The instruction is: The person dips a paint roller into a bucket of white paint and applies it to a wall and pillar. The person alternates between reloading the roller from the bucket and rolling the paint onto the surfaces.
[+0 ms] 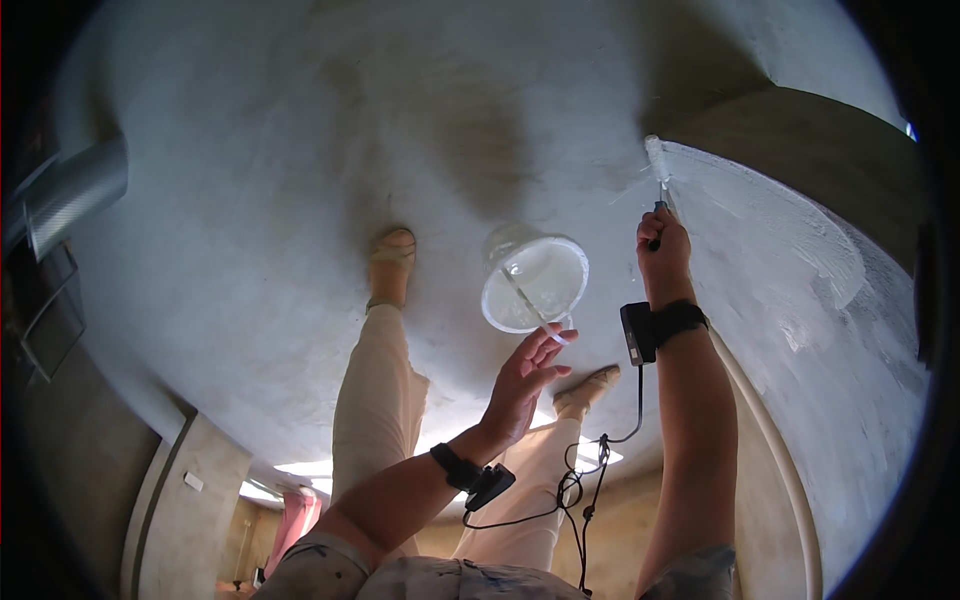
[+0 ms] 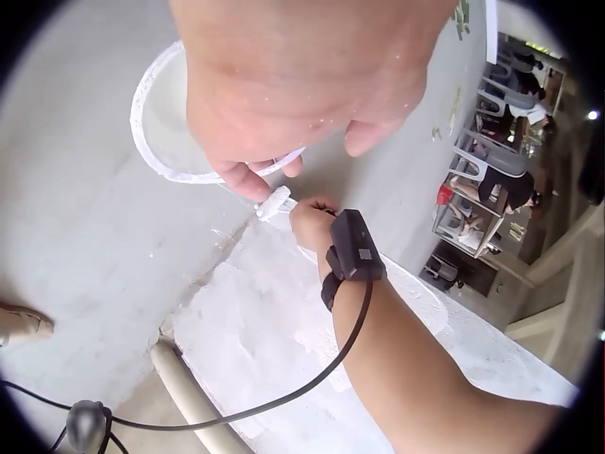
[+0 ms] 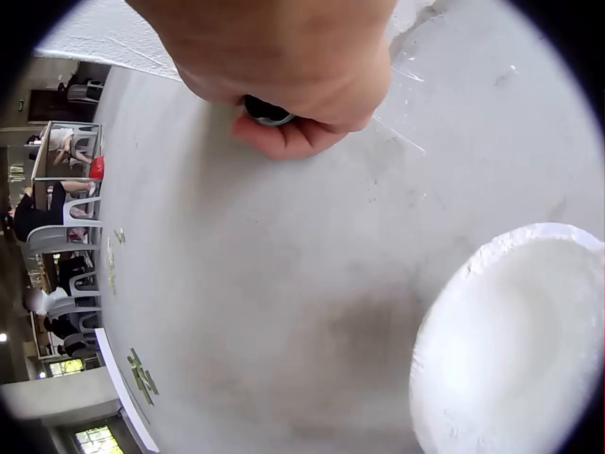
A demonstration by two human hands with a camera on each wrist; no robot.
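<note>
Right hand (image 1: 663,245) fingers wrap a paint roller (image 1: 656,160) at the white-painted patch (image 1: 770,240) on grey concrete (image 1: 300,150). Left hand (image 1: 525,380) fingers hook a white bucket (image 1: 535,280). Plastic chairs (image 2: 470,168) stand beyond.

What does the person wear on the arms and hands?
No gloves on the left hand or right hand; forearms are bare. Each wrist carries a black strap with a small black camera box, trailing a thin black cable. The sleeves are short and greyish.

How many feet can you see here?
2. In the head view, one foot is left of the bucket; the other foot is lower, just right of the left hand.
</note>
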